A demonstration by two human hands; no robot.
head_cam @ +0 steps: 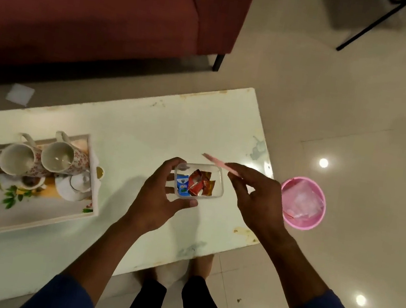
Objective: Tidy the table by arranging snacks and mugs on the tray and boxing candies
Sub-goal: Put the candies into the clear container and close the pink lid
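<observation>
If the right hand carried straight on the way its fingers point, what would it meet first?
Probably the open clear box of candies that the left hand holds. The right hand, carrying a pink lid, points left towards the box's near end, though their relative height is hard to judge.

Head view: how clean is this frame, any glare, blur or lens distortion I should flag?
Head view: warm, dim indoor light; ceiling lamps glare as round hot spots on the floor tiles; the pink lid in the right hand is motion-smeared; the candies in the clear box held by the left hand read clearly; wide-angle bending curves the table edges; the tray end at the left frame edge is soft.
</observation>
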